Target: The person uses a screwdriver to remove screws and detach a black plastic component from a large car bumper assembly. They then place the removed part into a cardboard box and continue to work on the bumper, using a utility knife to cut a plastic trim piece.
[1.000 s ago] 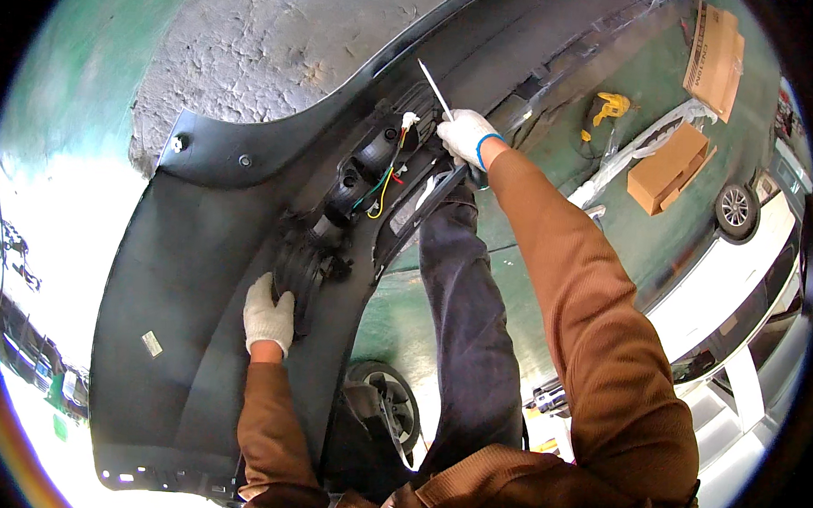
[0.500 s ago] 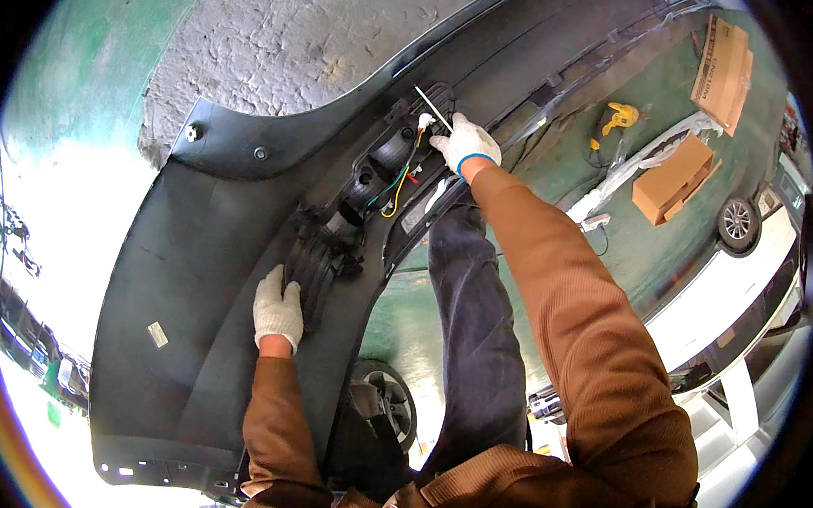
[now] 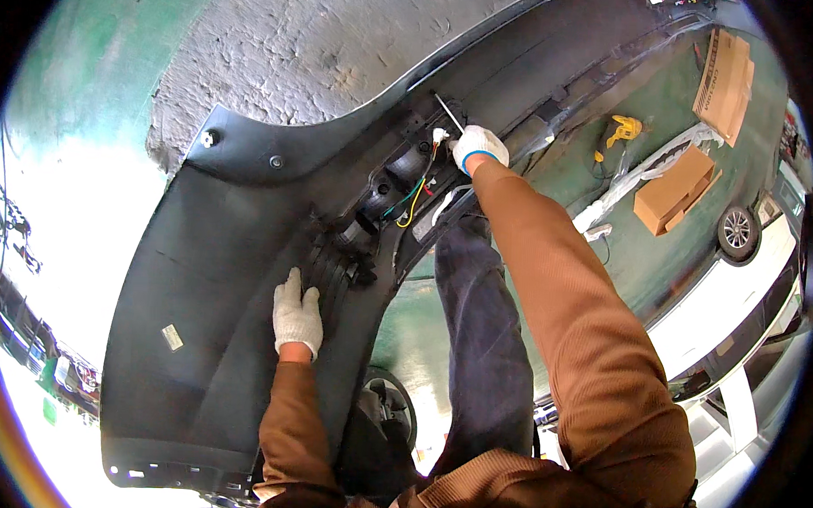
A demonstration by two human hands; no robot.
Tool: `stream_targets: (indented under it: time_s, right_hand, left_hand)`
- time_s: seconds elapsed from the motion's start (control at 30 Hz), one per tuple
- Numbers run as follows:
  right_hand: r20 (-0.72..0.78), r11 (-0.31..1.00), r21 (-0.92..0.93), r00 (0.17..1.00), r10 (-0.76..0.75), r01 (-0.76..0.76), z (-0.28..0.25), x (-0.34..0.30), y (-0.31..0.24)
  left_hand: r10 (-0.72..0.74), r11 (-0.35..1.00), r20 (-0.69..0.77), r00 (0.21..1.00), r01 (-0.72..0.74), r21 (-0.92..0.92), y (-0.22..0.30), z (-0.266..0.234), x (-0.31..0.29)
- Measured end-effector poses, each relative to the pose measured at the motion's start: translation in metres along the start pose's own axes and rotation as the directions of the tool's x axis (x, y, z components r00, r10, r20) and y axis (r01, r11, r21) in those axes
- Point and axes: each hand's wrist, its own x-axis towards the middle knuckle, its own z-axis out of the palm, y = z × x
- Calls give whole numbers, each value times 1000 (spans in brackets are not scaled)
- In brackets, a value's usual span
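A large black car bumper cover (image 3: 189,336) lies with its inner side up, and a black lamp housing (image 3: 386,195) is set along it. From the housing run a white connector (image 3: 440,134) and thin yellow, green and red wires (image 3: 414,205). My right hand (image 3: 479,147), in a white knit glove with a blue cuff, is closed around what looks like a screwdriver (image 3: 448,111). Its thin metal shaft points up and left over the housing's far end; the handle is hidden in my fist. My gloved left hand (image 3: 298,318) rests on the bumper beside the housing's ribbed near end, fingers stretched out.
Beyond the bumper lies a rough grey mat (image 3: 279,52). On the green floor to the right are a yellow power tool (image 3: 622,131), an open cardboard box (image 3: 673,190), a flattened carton (image 3: 724,86) and plastic wrap (image 3: 619,185). A white car (image 3: 718,296) stands further right.
The bumper and both hands sit slightly further right and lower in view. My right hand has turned a little around the tool; my left hand keeps its place on the bumper.
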Motion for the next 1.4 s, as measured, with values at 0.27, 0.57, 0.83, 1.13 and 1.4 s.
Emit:
stream_targets:
  time_s: [0.27, 0.57, 0.83, 1.13, 1.4]
  right_hand:
    - [72, 992, 126, 997, -36, 27, 2, 17, 12]
    - [164, 187, 976, 933, -320, -108, -46, -3, 55]
    - [54, 198, 980, 974, -221, -9, -45, -29, 72]
    - [-280, 782, 555, 949, -145, 283, -36, -70, 71]
    - [-331, 722, 572, 915, -232, 390, -41, -79, 93]
  left_hand:
    - [-90, 995, -7, 996, 89, -47, 16, -13, 1]
    - [-159, 672, 274, 948, 308, -674, 26, -60, 0]
    - [-68, 686, 49, 997, 82, -723, 32, -69, 14]
    - [50, 777, -47, 998, -69, -626, 18, -58, 31]
    - [7, 916, -78, 997, -38, -400, -7, -61, 69]
